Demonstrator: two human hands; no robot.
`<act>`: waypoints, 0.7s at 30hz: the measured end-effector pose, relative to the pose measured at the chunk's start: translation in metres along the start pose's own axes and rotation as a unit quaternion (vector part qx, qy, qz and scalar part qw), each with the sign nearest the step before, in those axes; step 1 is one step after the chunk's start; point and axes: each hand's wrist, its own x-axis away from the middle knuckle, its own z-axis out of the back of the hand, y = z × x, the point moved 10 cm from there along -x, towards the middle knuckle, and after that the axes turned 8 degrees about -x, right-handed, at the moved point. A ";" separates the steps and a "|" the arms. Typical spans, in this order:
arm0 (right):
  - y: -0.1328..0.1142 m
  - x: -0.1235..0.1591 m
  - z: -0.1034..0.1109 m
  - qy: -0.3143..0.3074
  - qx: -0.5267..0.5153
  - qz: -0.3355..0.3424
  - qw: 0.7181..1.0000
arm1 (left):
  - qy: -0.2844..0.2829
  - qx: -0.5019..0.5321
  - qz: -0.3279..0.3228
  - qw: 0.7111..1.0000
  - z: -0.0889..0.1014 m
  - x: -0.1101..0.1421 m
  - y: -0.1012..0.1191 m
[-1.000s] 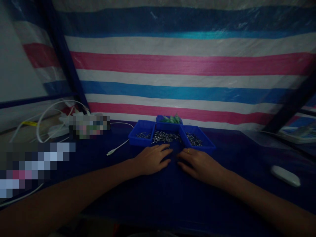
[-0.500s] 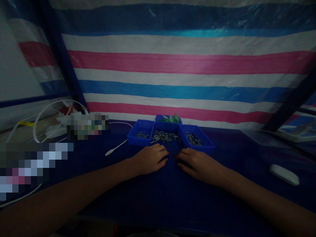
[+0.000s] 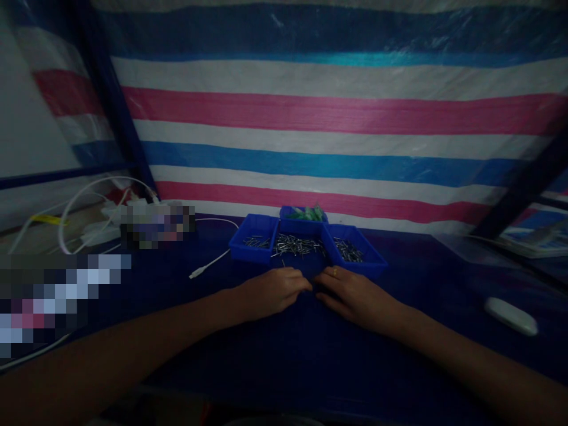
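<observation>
My left hand (image 3: 276,291) rests low over the blue tabletop (image 3: 284,361), its thumb and fingers pinched together. Whatever lies in that pinch is too small and dark to make out. Almost touching its fingertips is my right hand (image 3: 355,293), fingers curled in and a ring on one of them; its grip is too dark to show any contents. Just beyond both hands lies a loose pile of thin metal pins (image 3: 295,244), resembling nails or rivets. One thin piece (image 3: 284,263) lies apart, by my left knuckles.
Around the pile stand a left blue bin (image 3: 251,253) and a right blue bin (image 3: 377,263), both with metal pins, and a back bin (image 3: 302,226) with green packets. A white cable (image 3: 215,261) lies left, a white rounded case (image 3: 511,316) right. A striped sheet (image 3: 332,112) hangs behind.
My left hand has shifted right and slightly nearer to me, closing the gap to my right hand. Its fingers are drawn tighter together. My right hand has moved slightly left.
</observation>
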 end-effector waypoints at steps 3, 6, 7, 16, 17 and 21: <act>-0.005 -0.001 -0.003 -0.018 -0.006 0.021 1.000 | 0.004 0.011 -0.013 1.000 0.002 0.001 0.006; -0.010 -0.001 -0.003 -0.022 -0.004 0.040 0.999 | 0.016 0.015 -0.020 1.000 0.007 0.001 0.010; -0.011 -0.001 -0.003 -0.021 -0.002 0.041 0.999 | 0.019 0.014 -0.022 0.999 0.008 0.001 0.011; -0.014 0.002 0.000 -0.012 -0.018 0.037 0.999 | 0.037 0.014 -0.044 0.998 0.013 0.002 0.021; -0.014 0.002 0.000 -0.011 -0.018 0.039 0.999 | 0.038 0.013 -0.045 0.998 0.013 0.002 0.021; -0.014 0.001 0.000 -0.011 -0.015 0.036 0.999 | 0.049 0.013 -0.055 0.997 0.015 0.002 0.024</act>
